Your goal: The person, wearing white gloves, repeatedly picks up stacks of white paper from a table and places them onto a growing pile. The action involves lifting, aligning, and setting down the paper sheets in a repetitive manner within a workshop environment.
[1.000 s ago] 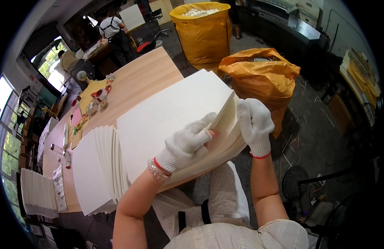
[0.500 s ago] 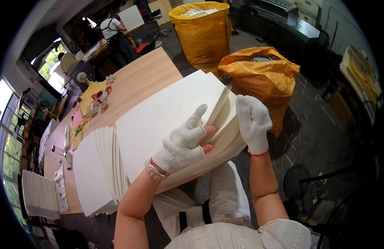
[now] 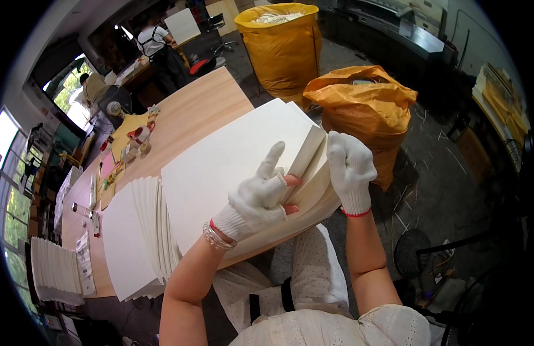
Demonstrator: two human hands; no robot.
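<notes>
The right hand's [image 3: 352, 167] fingertips curl out of sight, their hold unclear; the left hand [image 3: 252, 202] covers part of the white sheet stack [image 3: 232, 155]; the standing worker's [image 3: 154, 41] head is blurred.

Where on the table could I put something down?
Best bet: the bare far end of the wooden table, between the big white stack and the yellow paper. It's crowded down the left side, where a red-and-white object sits among small things, and at the near side, where fanned white sheets lie beside that stack.
</notes>
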